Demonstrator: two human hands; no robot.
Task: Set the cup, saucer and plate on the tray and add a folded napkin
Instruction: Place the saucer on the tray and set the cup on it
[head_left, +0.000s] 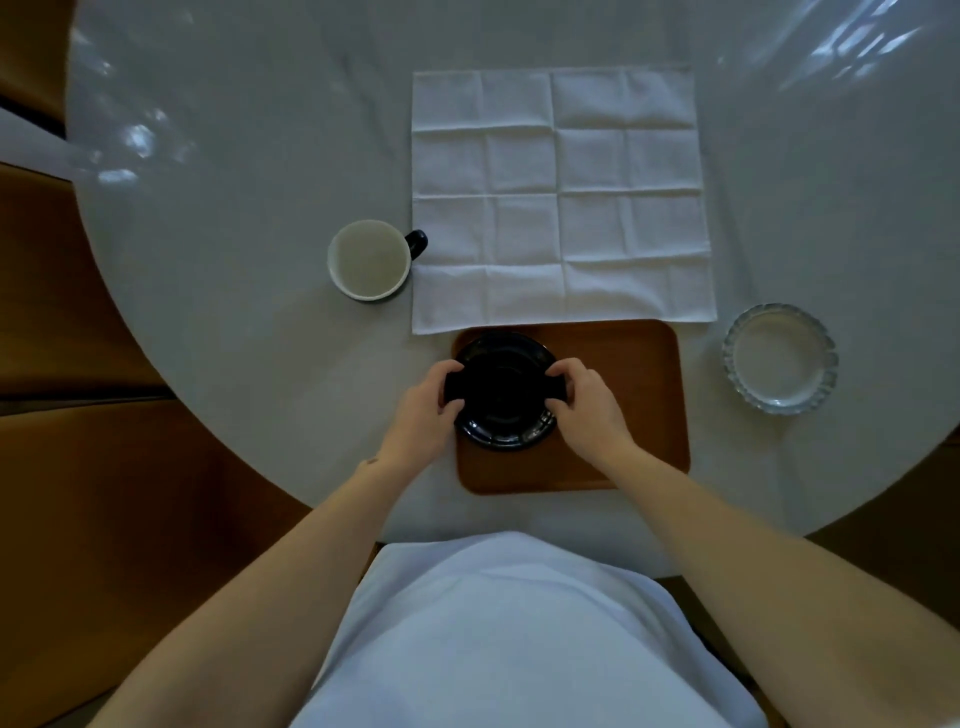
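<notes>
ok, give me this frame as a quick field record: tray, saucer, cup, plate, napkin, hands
tray: wooden, on table at near edge
saucer: black, on tray's left part
cup: on table, left of napkin, off tray
plate: clear glass, on table right of tray
napkin: unfolded, flat, beyond tray
left hand: grips saucer's left edge
right hand: grips saucer's right edge

a round white table (234, 130) over a brown wooden floor (78, 467); white apron (509, 634) nearest.
</notes>
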